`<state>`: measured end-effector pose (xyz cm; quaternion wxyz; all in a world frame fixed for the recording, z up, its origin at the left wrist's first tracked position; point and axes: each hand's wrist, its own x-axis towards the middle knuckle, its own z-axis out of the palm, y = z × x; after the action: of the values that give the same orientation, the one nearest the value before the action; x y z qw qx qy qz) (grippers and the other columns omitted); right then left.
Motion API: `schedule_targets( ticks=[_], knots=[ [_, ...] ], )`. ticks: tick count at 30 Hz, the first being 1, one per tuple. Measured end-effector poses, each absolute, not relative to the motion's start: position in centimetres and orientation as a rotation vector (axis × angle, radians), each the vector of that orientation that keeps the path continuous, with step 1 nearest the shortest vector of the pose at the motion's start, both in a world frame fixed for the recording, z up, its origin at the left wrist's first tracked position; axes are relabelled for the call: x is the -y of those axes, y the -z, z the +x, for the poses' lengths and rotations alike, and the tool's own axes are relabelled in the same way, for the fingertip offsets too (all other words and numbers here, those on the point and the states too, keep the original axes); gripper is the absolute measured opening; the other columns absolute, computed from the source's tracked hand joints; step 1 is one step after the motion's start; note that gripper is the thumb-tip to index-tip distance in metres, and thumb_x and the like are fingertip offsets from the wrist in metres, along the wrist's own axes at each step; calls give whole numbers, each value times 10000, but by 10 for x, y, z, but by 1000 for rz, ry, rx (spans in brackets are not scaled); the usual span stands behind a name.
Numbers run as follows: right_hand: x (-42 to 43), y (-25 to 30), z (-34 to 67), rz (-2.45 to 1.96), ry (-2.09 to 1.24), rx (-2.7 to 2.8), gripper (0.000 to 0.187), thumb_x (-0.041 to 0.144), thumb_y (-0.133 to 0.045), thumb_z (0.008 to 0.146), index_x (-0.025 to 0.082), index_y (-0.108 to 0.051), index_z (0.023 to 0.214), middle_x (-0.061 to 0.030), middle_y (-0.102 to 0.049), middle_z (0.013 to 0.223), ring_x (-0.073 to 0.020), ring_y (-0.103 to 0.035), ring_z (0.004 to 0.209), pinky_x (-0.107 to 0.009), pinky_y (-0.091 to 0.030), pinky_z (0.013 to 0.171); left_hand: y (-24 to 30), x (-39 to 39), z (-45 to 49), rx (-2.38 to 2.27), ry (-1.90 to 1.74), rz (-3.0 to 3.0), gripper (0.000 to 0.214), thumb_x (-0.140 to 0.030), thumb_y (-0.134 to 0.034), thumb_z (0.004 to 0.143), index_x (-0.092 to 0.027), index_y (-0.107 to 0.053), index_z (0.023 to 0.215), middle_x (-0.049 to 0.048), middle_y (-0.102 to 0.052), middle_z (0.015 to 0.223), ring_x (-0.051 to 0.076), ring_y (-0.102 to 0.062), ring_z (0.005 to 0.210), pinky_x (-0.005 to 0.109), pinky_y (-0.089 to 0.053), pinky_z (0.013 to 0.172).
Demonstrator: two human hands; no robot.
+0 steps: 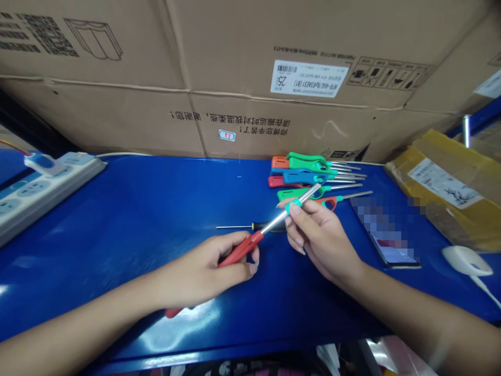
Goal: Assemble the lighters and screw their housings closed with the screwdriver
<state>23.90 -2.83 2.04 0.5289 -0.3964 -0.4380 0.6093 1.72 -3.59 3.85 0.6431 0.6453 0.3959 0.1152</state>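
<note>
A red long-nosed lighter (pixel 242 249) is held slantwise above the blue table, its metal tube pointing up and to the right. My left hand (pixel 199 271) is wrapped round the red body; the rear end pokes out below the palm. The thumb and fingers of my right hand (pixel 321 230) pinch a teal collar (pixel 293 205) around the tube, a little short of its tip. Behind the tube lies a screwdriver (pixel 235 227) with a dark handle, partly hidden. Beyond my right hand several red, orange, green and blue long-nosed lighters (pixel 303 177) lie in a pile.
A large cardboard box (pixel 227 62) stands along the back of the blue table (pixel 136 209). On the left is a white power strip (pixel 50 180). To the right are a phone (pixel 393 253), a white charger (pixel 467 261) and a yellow-taped parcel (pixel 438 156).
</note>
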Motion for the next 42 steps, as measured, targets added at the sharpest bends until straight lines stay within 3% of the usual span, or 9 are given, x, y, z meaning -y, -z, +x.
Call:
schedule_targets(
  ticks=[7, 16, 24, 30, 42],
  knots=[
    [24, -26, 243, -916, -1387, 1018, 215, 403, -705, 914, 189, -690, 922, 53, -548, 696, -26, -408, 441, -166, -350, 386, -44, 38, 17, -902, -250, 1486, 164, -358, -566, 960, -196, -558, 982, -53, -455, 753, 92, -375, 623, 193, -335, 543],
    [27, -16, 240, -898, -1717, 1246, 278, 442, -665, 940, 176, -682, 1021, 27, -624, 744, -28, -460, 411, -162, -358, 363, -25, 37, 16, -965, -273, 1553, 277, -457, -612, 926, -203, -599, 1038, -50, -483, 779, 105, -403, 644, 226, -373, 598],
    [25, -18, 247, -841, -1477, 1089, 190, 376, -595, 1000, 214, -694, 991, 37, -620, 781, -19, -492, 428, -155, -397, 395, -24, 30, 13, -984, -449, 1784, 369, -529, -568, 959, -178, -642, 1043, -39, -492, 786, 106, -411, 668, 219, -356, 600],
    [25, -16, 247, -803, -1458, 1087, 185, 363, -573, 1015, 225, -697, 1010, 26, -641, 829, -18, -525, 437, -161, -393, 409, -19, 31, 12, -1043, -481, 1824, 398, -546, -553, 964, -165, -631, 1050, -13, -586, 845, 119, -485, 708, 221, -396, 628],
    [28, -15, 249, -838, -1323, 1236, 269, 427, -589, 994, 196, -600, 856, 65, -496, 725, -46, -513, 454, -202, -407, 424, -16, 37, 13, -977, -511, 1888, 324, -469, -654, 935, -191, -662, 1100, 6, -665, 934, 175, -616, 880, 239, -475, 751]
  ],
)
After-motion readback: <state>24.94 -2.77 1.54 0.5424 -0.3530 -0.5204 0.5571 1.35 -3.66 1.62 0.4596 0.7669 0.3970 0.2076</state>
